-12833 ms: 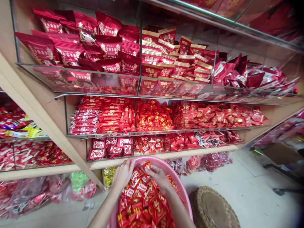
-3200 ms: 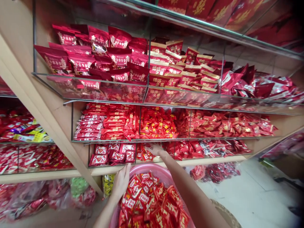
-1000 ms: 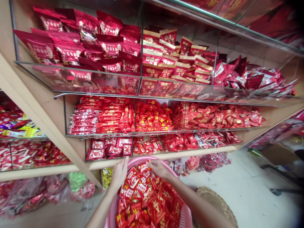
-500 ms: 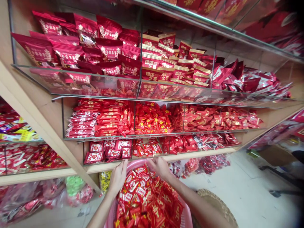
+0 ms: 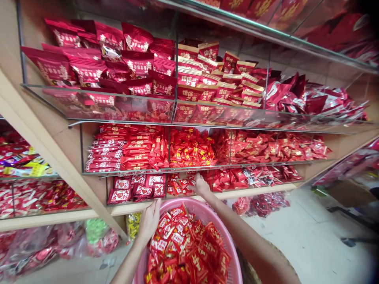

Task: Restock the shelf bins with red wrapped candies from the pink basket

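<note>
A pink plastic basket stands before the shelves, heaped with small red wrapped candies. My left hand is closed on the basket's left rim near the shelf edge. Beyond the far rim, my right hand reaches into the lowest shelf tray, its fingers apart over a small pile of red and white candy packets. Part of that pile is hidden by the hand. I see nothing held in the right hand, though its fingertips are partly covered.
Glass-fronted shelves rise above with several compartments of red snack packets. A wooden post slants at left. Under the shelf lie bagged goods and a yellow pack. A woven basket sits on the floor behind my right forearm.
My right hand has let go of the basket's far rim and moved up and forward into the lowest shelf tray. The left hand stays on the rim.
</note>
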Tool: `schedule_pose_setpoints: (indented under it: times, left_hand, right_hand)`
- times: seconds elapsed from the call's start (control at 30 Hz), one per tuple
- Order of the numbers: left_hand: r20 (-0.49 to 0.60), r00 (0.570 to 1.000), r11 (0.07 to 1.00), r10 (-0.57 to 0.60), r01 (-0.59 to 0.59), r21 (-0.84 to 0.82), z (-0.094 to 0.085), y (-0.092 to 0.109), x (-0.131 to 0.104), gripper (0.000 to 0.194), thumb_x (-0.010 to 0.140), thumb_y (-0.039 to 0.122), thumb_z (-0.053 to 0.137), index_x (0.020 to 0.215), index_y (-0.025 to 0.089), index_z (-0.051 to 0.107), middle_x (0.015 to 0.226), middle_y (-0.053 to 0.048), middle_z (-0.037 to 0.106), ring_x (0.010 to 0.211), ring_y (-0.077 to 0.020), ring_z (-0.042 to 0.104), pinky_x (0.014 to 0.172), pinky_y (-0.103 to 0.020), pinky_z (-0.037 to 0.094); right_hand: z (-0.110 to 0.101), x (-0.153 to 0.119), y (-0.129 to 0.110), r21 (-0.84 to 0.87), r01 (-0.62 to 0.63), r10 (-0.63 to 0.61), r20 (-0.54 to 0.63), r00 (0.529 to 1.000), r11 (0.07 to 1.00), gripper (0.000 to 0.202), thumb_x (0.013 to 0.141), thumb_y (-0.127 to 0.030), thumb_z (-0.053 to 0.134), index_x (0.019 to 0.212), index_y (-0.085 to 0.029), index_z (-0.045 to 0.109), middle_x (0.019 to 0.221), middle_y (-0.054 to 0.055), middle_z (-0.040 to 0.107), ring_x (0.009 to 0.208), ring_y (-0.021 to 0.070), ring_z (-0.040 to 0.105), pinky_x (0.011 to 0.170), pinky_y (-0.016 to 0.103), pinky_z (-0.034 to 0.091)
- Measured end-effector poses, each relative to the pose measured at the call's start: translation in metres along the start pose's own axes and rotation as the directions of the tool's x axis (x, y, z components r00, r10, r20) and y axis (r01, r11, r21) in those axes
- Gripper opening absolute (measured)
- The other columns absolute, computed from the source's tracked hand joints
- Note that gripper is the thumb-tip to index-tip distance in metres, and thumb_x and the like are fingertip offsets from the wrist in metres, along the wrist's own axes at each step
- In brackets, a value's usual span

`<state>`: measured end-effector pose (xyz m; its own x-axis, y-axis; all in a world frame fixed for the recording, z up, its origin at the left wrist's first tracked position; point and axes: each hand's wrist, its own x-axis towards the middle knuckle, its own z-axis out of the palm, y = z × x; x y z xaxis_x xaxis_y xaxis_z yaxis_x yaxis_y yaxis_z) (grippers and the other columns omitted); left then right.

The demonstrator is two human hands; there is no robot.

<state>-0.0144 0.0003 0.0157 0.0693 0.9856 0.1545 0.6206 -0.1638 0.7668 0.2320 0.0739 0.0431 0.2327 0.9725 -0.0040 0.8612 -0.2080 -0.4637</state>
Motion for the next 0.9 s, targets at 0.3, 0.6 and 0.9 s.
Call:
schedule_pose_setpoints:
  times: [0.3, 0.6, 0.9]
  left_hand:
    - [0.012, 1.000, 1.000, 0.000, 0.000, 0.002, -0.001, 0.003, -0.001, 0.052, 0.093, 0.048, 0.024, 0.107, 0.019, 0.065, 0.102, -0.012, 0.071, 0.098, -0.0253, 0.064, 0.084, -0.032, 0.045]
    - [0.009, 1.000, 1.000, 0.013, -0.013, 0.001, 0.000, 0.001, 0.000, 0.052, 0.093, 0.049, 0.023, 0.103, 0.021, 0.065, 0.099, -0.010, 0.071, 0.097, -0.0248, 0.064, 0.083, -0.031, 0.045]
    - [0.005, 1.000, 0.999, 0.005, -0.005, 0.033, 0.002, -0.001, 0.001, 0.052, 0.093, 0.051, 0.022, 0.102, 0.022, 0.065, 0.103, -0.010, 0.070, 0.096, -0.0246, 0.064, 0.081, -0.031, 0.045]
  right_hand:
    - [0.004, 0.001, 0.003, -0.009, -0.066, 0.066, 0.057, 0.996, 0.998, 0.054, 0.069, -0.039, 0.070, 0.107, -0.017, 0.040, 0.107, 0.017, 0.063, 0.099, 0.0313, 0.062, 0.075, 0.037, 0.045]
    - [-0.006, -0.022, 0.011, 0.080, 0.098, -0.092, -0.067, 0.993, 0.992, 0.033, 0.076, -0.028, 0.057, 0.104, -0.022, 0.039, 0.104, 0.009, 0.063, 0.090, 0.0246, 0.063, 0.072, 0.034, 0.043]
    - [-0.028, -0.078, 0.039, 0.139, 0.535, -0.523, -0.112, 0.845, 0.834, 0.034, 0.081, -0.020, 0.050, 0.114, -0.021, 0.041, 0.117, 0.009, 0.056, 0.108, 0.0208, 0.054, 0.091, 0.035, 0.042]
